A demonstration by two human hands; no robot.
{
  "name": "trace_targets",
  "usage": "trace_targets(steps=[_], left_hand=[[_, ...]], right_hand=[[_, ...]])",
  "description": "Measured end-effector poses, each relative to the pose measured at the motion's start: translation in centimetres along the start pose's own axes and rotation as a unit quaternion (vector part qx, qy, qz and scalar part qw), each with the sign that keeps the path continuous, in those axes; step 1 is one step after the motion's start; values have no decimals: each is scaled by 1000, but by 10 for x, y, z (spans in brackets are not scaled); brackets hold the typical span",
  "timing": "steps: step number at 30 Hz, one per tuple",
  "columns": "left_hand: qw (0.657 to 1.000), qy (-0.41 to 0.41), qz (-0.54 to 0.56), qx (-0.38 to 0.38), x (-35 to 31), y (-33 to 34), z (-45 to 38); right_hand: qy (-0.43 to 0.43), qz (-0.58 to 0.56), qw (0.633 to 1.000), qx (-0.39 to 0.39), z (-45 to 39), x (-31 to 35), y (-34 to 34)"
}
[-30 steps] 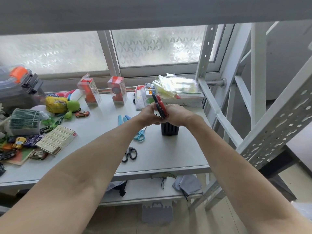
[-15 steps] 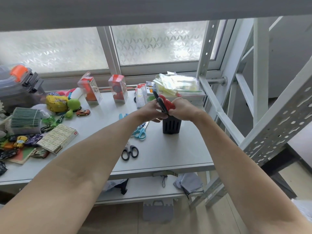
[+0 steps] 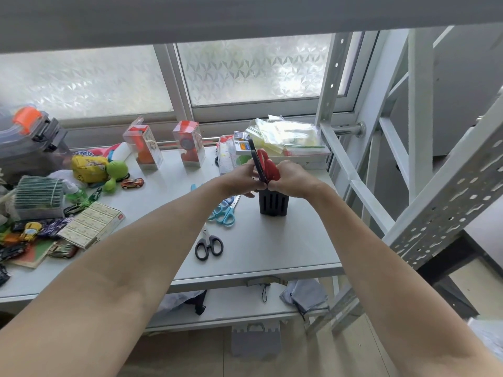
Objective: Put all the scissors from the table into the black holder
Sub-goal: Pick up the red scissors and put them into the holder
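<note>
The black holder (image 3: 273, 205) stands on the white table (image 3: 285, 248), right of middle. Directly above its mouth both hands hold scissors with red and black handles (image 3: 263, 165), handles up, blades hidden between my fingers. My left hand (image 3: 241, 177) pinches them from the left, my right hand (image 3: 291, 179) grips from the right. Blue-handled scissors (image 3: 224, 213) lie left of the holder, partly under my left forearm. Small black-handled scissors (image 3: 209, 246) lie nearer the front edge.
Toy cars, a card box (image 3: 92, 224), a yellow pouch and green toy crowd the table's left side. Two clear boxes with red items (image 3: 190, 144) and a stack of plastic bags (image 3: 288, 137) stand along the window. A white shelf frame (image 3: 356, 186) rises at right.
Both hands have lowered the red and black scissors toward the holder's mouth. The view has shifted slightly; the scissors on the table have not moved.
</note>
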State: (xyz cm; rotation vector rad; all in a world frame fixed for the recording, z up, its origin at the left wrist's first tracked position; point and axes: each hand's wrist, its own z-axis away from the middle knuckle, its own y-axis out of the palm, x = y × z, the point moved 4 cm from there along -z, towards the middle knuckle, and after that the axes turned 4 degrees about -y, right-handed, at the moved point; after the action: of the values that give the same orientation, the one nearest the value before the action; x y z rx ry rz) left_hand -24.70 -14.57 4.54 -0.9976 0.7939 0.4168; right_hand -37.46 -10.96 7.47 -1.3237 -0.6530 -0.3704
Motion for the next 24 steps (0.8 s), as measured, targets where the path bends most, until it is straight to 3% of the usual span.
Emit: trace_targets(steps=[24], left_hand=[[999,-31,1,9,11,-4,6]], right_hand=[[19,82,993,-81,5,-7,1]])
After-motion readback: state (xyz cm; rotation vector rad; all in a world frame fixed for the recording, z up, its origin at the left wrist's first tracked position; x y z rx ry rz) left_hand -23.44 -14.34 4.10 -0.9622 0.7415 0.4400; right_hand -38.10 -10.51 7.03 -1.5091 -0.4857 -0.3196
